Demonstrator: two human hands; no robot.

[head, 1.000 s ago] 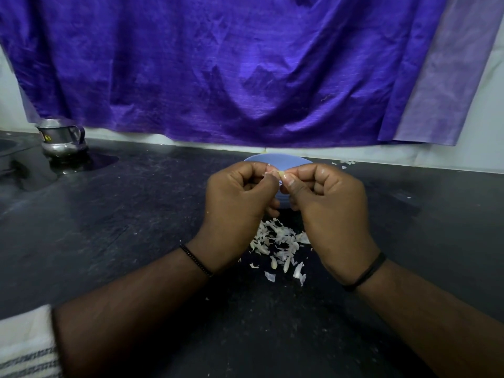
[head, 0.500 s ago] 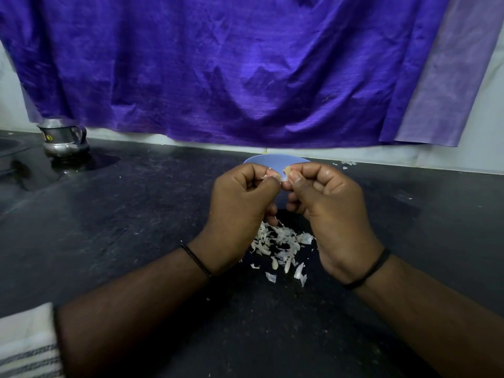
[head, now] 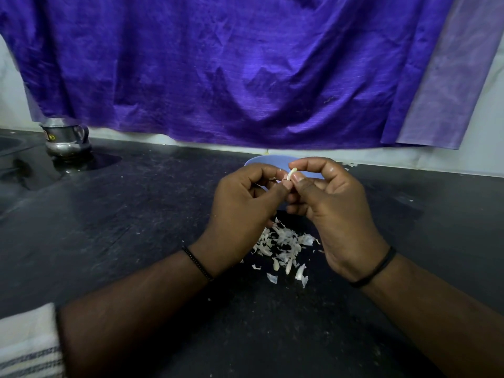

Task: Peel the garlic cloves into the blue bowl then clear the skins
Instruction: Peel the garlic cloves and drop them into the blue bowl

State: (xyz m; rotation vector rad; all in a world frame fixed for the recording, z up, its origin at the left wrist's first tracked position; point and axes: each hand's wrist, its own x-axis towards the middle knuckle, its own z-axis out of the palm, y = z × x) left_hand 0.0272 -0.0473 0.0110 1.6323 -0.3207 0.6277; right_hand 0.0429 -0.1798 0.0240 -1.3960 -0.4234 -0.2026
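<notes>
At about eight o'clock, in the bottom corner, lies a white cloth with grey stripes [head: 26, 347]. At ten o'clock a small steel jug [head: 66, 137] stands on the dark countertop [head: 136, 214], close under the hem of the purple cloth [head: 231, 72] that hangs across the whole back wall.

Toward the centre, the left hand [head: 240, 211] is curled, a beaded black band on its wrist, with thumb and forefinger tips pinching the garlic clove [head: 292, 172] from the left. The clove is a small, pale, cream-white sliver, slightly curved, standing nearly upright between the two hands, a thin flap of skin showing at its left side. It is held in the air in front of the blue bowl [head: 261, 160], whose rim shows at twelve o'clock behind the knuckles; what the bowl holds is hidden.

Below the hands, at six o'clock from the clove, a loose heap of garlic skins [head: 283, 246] lies on the countertop, white and papery, with a few stray flakes nearer the person.

The right hand [head: 338, 214], with a plain black band on its wrist, pinches the clove from the right with thumb and forefinger, the other fingers curled in.
</notes>
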